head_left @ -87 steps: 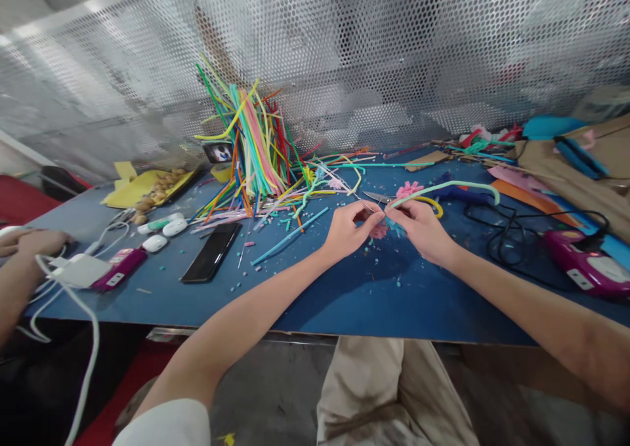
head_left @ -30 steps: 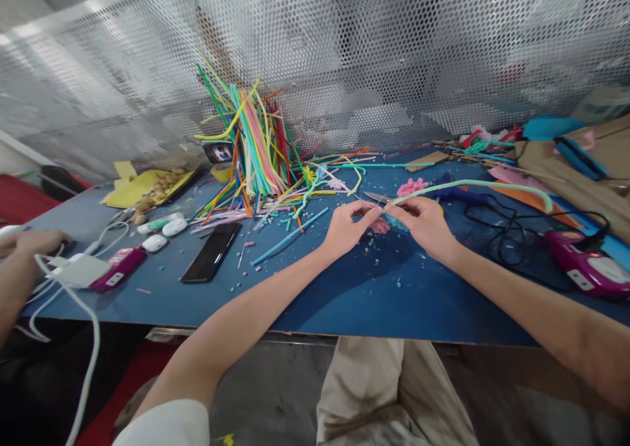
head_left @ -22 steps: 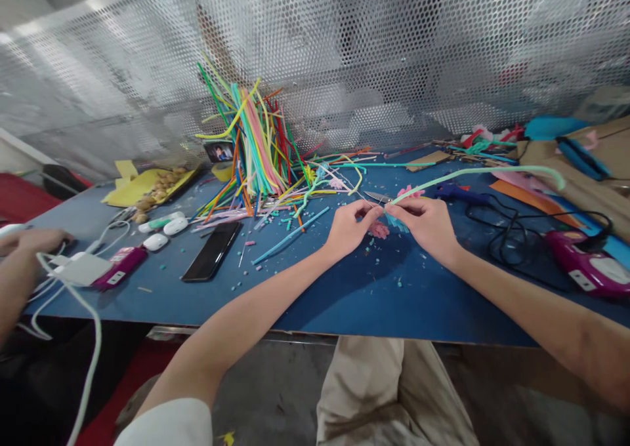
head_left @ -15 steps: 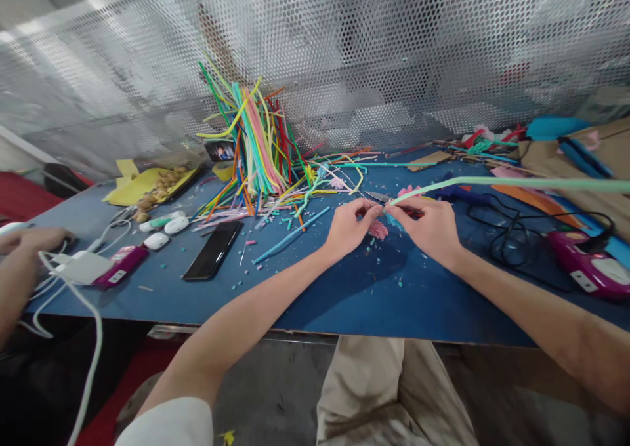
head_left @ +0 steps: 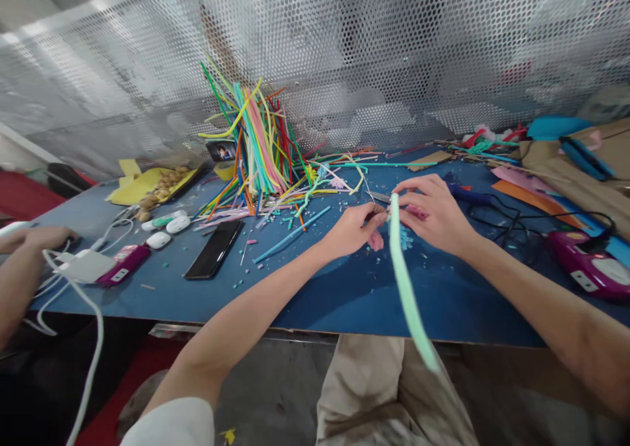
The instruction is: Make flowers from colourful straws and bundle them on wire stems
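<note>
Mint-green strip (head_left: 404, 282): and round it swung, from pointing rightward to trailing down towards me.
Right hand (head_left: 438, 215): nearer, just right of the strip's far end, fingers loosely curled; whether they gripped it, I couldn't tell.
Left hand (head_left: 354, 231): thumb and finger met by the pink fuzzy piece (head_left: 376, 241); their hold was hidden.
Long axis: ran from between my hands out over the blue table (head_left: 344, 302).

The wearer's two hands (head_left: 436, 216), two purple power strips (head_left: 593, 265)
One black phone (head_left: 214, 249) lying flat, one white charger (head_left: 86, 265), one mint pipe cleaner (head_left: 406, 288) between the forearms; those in the upright bunch (head_left: 258, 144) too many to count.
</note>
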`<action>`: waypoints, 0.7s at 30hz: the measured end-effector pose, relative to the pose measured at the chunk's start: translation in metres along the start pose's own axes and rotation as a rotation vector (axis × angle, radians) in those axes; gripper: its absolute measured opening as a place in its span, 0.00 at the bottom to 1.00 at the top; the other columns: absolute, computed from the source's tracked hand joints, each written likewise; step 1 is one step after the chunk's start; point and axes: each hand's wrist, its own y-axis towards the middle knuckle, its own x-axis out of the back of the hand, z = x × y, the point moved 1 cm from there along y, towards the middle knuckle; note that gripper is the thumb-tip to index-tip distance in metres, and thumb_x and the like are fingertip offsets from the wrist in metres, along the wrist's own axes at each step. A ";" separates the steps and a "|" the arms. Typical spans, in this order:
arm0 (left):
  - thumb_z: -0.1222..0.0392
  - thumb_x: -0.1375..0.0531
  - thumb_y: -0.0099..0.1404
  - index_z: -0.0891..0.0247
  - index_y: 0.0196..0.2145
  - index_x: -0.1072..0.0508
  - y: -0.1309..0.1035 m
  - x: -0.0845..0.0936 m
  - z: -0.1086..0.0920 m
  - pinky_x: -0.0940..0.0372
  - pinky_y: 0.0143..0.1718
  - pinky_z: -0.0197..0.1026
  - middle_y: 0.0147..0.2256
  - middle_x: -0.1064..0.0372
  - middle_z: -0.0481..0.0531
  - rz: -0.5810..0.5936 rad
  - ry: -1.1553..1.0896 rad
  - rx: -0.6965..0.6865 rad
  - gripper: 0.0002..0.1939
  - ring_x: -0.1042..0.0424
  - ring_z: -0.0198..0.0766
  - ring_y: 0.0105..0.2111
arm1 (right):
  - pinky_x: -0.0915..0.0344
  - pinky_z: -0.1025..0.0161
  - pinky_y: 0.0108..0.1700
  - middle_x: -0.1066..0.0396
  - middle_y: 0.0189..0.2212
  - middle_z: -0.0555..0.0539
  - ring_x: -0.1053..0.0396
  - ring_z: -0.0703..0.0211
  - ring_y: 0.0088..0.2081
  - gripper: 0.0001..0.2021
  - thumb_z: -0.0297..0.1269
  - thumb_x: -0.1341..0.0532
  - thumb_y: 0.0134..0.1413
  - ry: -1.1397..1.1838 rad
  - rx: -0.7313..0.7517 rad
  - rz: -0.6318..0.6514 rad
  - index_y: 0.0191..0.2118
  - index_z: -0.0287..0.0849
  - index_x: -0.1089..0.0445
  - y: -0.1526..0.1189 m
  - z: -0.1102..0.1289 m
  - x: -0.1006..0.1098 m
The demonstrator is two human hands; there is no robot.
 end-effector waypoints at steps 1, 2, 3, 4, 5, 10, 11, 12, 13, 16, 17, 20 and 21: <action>0.47 0.46 0.73 0.62 0.39 0.34 -0.001 -0.001 -0.002 0.30 0.26 0.38 0.22 0.26 0.49 0.002 -0.033 0.005 0.15 0.24 0.38 0.22 | 0.37 0.46 0.55 0.23 0.46 0.46 0.30 0.46 0.49 0.09 0.45 0.38 0.63 0.048 -0.010 0.012 0.38 0.50 0.22 0.000 0.001 0.000; 0.45 0.45 0.72 0.62 0.38 0.35 -0.002 -0.002 -0.004 0.30 0.25 0.38 0.21 0.27 0.48 0.000 -0.068 0.011 0.16 0.24 0.38 0.21 | 0.36 0.48 0.53 0.23 0.43 0.46 0.29 0.47 0.47 0.09 0.44 0.39 0.64 0.102 -0.029 0.032 0.38 0.49 0.23 0.001 0.001 -0.001; 0.44 0.44 0.72 0.61 0.37 0.36 -0.003 -0.002 -0.006 0.30 0.25 0.38 0.21 0.28 0.47 0.003 -0.101 0.023 0.16 0.24 0.38 0.21 | 0.34 0.50 0.51 0.22 0.41 0.46 0.28 0.49 0.44 0.09 0.44 0.39 0.64 0.157 -0.060 0.051 0.37 0.48 0.23 0.001 0.001 -0.002; 0.43 0.44 0.71 0.61 0.36 0.37 -0.004 -0.003 -0.008 0.31 0.24 0.38 0.21 0.29 0.47 0.011 -0.129 0.041 0.17 0.24 0.38 0.21 | 0.33 0.52 0.48 0.22 0.39 0.46 0.27 0.51 0.42 0.09 0.44 0.40 0.64 0.206 -0.100 0.067 0.37 0.48 0.24 0.000 0.001 -0.004; 0.42 0.44 0.71 0.60 0.36 0.37 -0.005 -0.003 -0.009 0.32 0.23 0.38 0.21 0.29 0.46 0.025 -0.154 0.065 0.18 0.24 0.38 0.21 | 0.33 0.53 0.46 0.22 0.37 0.46 0.27 0.52 0.40 0.10 0.44 0.40 0.64 0.243 -0.142 0.083 0.36 0.47 0.24 0.000 0.001 -0.005; 0.38 0.38 0.65 0.63 0.32 0.33 -0.004 0.006 -0.010 0.38 0.20 0.34 0.21 0.34 0.44 0.089 -0.163 0.139 0.23 0.31 0.32 0.18 | 0.33 0.58 0.39 0.23 0.32 0.49 0.28 0.56 0.33 0.13 0.50 0.38 0.61 0.341 -0.281 0.192 0.34 0.46 0.25 -0.001 -0.005 -0.008; 0.38 0.37 0.64 0.63 0.31 0.32 -0.004 0.008 -0.010 0.39 0.20 0.34 0.21 0.35 0.44 0.101 -0.164 0.143 0.23 0.32 0.30 0.19 | 0.32 0.58 0.37 0.23 0.31 0.49 0.29 0.57 0.32 0.13 0.50 0.37 0.60 0.370 -0.300 0.227 0.34 0.46 0.24 -0.001 -0.007 -0.007; 0.38 0.36 0.63 0.63 0.30 0.31 -0.004 0.010 -0.010 0.39 0.20 0.34 0.21 0.35 0.43 0.118 -0.175 0.157 0.23 0.33 0.30 0.19 | 0.32 0.59 0.36 0.23 0.30 0.50 0.29 0.58 0.30 0.13 0.51 0.37 0.59 0.405 -0.318 0.262 0.34 0.46 0.24 -0.001 -0.008 -0.007; 0.38 0.36 0.62 0.63 0.30 0.31 -0.004 0.012 -0.009 0.40 0.20 0.34 0.21 0.35 0.43 0.141 -0.193 0.182 0.23 0.34 0.30 0.18 | 0.32 0.59 0.35 0.23 0.30 0.50 0.30 0.58 0.30 0.13 0.51 0.36 0.58 0.440 -0.332 0.295 0.35 0.47 0.23 -0.001 -0.008 -0.006; 0.39 0.35 0.61 0.63 0.30 0.30 -0.005 0.015 -0.008 0.42 0.19 0.34 0.21 0.34 0.44 0.192 -0.240 0.264 0.23 0.34 0.31 0.18 | 0.31 0.59 0.35 0.23 0.30 0.50 0.29 0.58 0.30 0.12 0.50 0.33 0.56 0.513 -0.336 0.345 0.36 0.48 0.22 0.000 -0.009 -0.004; 0.39 0.34 0.60 0.63 0.30 0.29 -0.005 0.015 -0.007 0.42 0.19 0.34 0.21 0.34 0.44 0.196 -0.247 0.270 0.23 0.35 0.30 0.18 | 0.31 0.58 0.36 0.23 0.31 0.50 0.28 0.58 0.31 0.11 0.50 0.33 0.55 0.520 -0.325 0.347 0.36 0.48 0.22 0.000 -0.008 -0.003; 0.40 0.31 0.56 0.65 0.27 0.26 -0.004 0.016 -0.007 0.42 0.21 0.34 0.23 0.32 0.46 0.202 -0.270 0.238 0.23 0.35 0.29 0.20 | 0.29 0.56 0.39 0.24 0.38 0.49 0.28 0.57 0.34 0.10 0.49 0.32 0.55 0.509 -0.264 0.332 0.38 0.50 0.21 -0.001 -0.007 -0.003; 0.41 0.31 0.56 0.65 0.27 0.26 -0.004 0.017 -0.007 0.41 0.22 0.34 0.24 0.31 0.47 0.214 -0.279 0.237 0.22 0.35 0.29 0.21 | 0.28 0.54 0.43 0.24 0.42 0.48 0.27 0.55 0.38 0.11 0.49 0.32 0.54 0.483 -0.223 0.320 0.39 0.51 0.21 -0.001 -0.007 -0.003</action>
